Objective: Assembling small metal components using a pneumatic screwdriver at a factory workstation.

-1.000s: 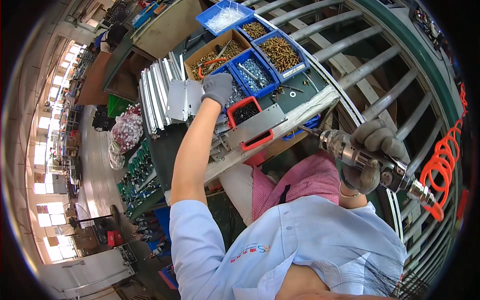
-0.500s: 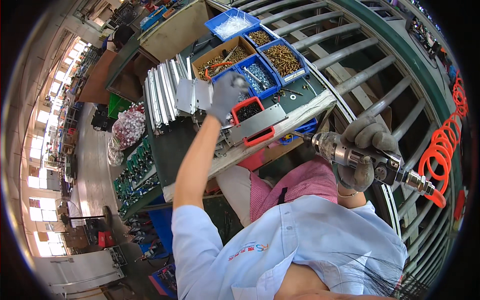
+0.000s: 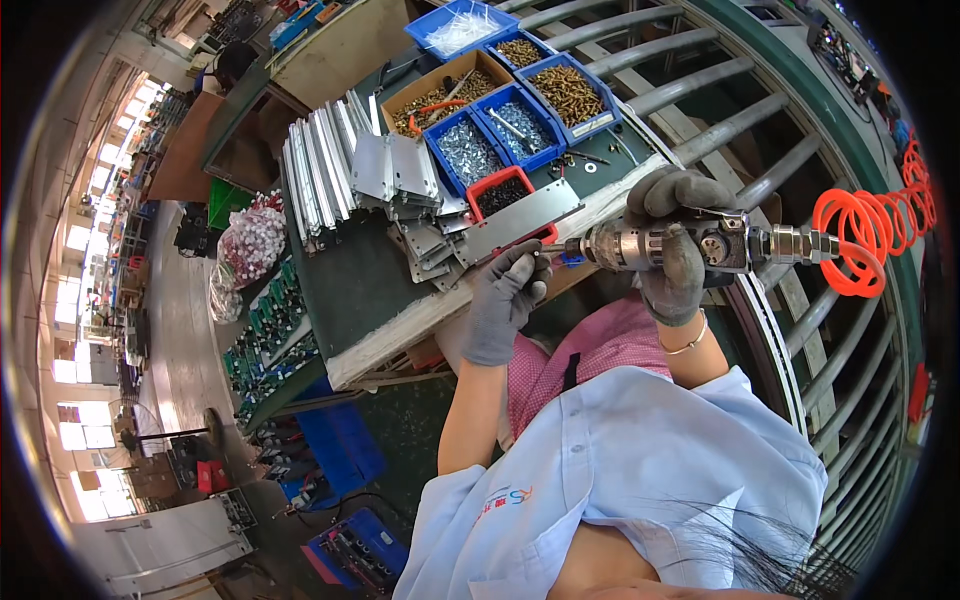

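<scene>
My gloved right hand (image 3: 675, 245) is wrapped round a metal air screwdriver (image 3: 620, 246), held level with its tip pointing left. At that tip my gloved left hand (image 3: 503, 308) is closed in a pinch. Something tiny may be between thumb and forefinger, but it is too small to name. Just beyond the left hand, a flat metal plate (image 3: 525, 220) lies across a red bin (image 3: 499, 190) of dark screws. More bent metal plates (image 3: 425, 250) are piled beside it.
Blue bins (image 3: 464, 150) hold silvery and brass-coloured small parts. Long metal strips (image 3: 315, 175) stand stacked on the green table (image 3: 355, 290) with a worn pale edge. A coiled orange air hose (image 3: 850, 240) trails off right. Metal rollers (image 3: 725, 95) run alongside.
My left hand has come back from the blue bin of silvery parts to the screwdriver's tip, its fingers pinched. My right hand has raised the screwdriver and swung it level, slightly to the left.
</scene>
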`<state>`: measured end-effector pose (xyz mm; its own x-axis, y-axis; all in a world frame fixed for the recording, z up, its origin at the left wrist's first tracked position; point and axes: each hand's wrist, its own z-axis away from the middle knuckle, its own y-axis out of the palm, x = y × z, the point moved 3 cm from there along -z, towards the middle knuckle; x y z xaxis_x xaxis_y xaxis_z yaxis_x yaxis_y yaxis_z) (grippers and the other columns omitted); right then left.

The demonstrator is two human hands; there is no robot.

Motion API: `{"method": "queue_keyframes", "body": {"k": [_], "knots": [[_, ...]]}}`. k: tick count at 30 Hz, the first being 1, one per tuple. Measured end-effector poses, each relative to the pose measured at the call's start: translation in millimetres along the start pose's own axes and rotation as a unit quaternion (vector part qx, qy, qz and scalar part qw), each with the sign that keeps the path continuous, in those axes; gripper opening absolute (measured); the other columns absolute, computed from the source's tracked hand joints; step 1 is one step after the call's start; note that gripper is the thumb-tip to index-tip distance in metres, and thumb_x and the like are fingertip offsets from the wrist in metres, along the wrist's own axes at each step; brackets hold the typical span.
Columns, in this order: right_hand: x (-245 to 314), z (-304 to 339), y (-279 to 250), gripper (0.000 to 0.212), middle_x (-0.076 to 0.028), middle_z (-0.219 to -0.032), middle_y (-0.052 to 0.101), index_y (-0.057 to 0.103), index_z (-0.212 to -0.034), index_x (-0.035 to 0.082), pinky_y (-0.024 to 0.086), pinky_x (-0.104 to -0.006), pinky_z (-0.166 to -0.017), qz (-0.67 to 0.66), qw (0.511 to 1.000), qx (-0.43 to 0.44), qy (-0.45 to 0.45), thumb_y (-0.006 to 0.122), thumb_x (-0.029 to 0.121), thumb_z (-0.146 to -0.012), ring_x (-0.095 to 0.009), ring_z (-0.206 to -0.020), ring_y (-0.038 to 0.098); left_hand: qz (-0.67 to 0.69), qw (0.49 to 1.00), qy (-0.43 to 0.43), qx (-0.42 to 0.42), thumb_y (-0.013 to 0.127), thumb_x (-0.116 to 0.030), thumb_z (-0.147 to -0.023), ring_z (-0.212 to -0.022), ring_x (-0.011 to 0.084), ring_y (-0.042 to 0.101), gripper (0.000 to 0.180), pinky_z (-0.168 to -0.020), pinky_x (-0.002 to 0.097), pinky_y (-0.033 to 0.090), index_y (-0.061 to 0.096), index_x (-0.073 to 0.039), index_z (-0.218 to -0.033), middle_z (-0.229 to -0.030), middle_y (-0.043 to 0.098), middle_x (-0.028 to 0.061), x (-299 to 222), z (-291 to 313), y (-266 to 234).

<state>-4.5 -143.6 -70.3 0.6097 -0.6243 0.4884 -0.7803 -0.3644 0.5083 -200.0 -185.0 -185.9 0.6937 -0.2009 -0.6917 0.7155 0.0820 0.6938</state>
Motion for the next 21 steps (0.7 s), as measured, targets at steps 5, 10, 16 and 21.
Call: {"method": "queue_keyframes", "body": {"k": [5, 10, 16, 21], "knots": [[-7, 4, 10, 0.038, -0.013, -0.097, 0.058, 0.051, -0.116, 0.008, 0.053, -0.0401, -0.077, -0.029, 0.999, -0.018, 0.034, 0.069, 0.012, -0.083, -0.024, -0.09, 0.059, -0.026, 1.0, -0.003, 0.007, 0.059, -0.02, -0.097, -0.079, 0.0145, 0.065, 0.025, -0.06, 0.0218, 0.053, 0.062, 0.0, -0.111, -0.092, 0.067, 0.0093, -3, 2, -1], [-11, 3, 11, 0.037, -0.013, -0.098, 0.058, 0.05, -0.117, 0.008, 0.053, -0.0384, -0.078, -0.028, 0.998, -0.009, 0.057, 0.066, 0.012, -0.083, -0.023, -0.091, 0.059, -0.043, 0.998, -0.03, 0.023, 0.057, -0.026, -0.098, -0.076, 0.0153, 0.063, 0.03, -0.057, 0.0222, 0.05, 0.06, 0.002, -0.11, -0.091, 0.065, 0.0103, -3, 2, -8], [-32, -7, 1, 0.033, -0.015, -0.097, 0.062, 0.049, -0.118, 0.002, 0.054, -0.0371, -0.073, 0.029, 0.997, -0.067, 0.041, 0.056, 0.006, -0.086, -0.022, -0.084, 0.061, -0.288, 0.946, 0.137, -0.051, 0.059, -0.023, -0.096, -0.074, 0.0153, 0.062, 0.023, -0.061, 0.0257, 0.05, 0.065, -0.002, -0.105, -0.088, 0.067, 0.006, -27, -2, 21], [-77, -29, 5, 0.027, -0.012, -0.088, 0.065, 0.056, -0.109, -0.003, 0.054, -0.0292, -0.069, 0.058, 0.992, -0.087, 0.067, 0.054, -0.006, -0.083, -0.015, -0.076, 0.062, -0.696, 0.611, 0.357, -0.121, 0.07, -0.016, -0.077, -0.102, 0.0274, 0.056, 0.019, -0.087, 0.0375, 0.044, 0.071, -0.009, -0.095, -0.099, 0.068, 0.0055, -39, -38, 10]]}}
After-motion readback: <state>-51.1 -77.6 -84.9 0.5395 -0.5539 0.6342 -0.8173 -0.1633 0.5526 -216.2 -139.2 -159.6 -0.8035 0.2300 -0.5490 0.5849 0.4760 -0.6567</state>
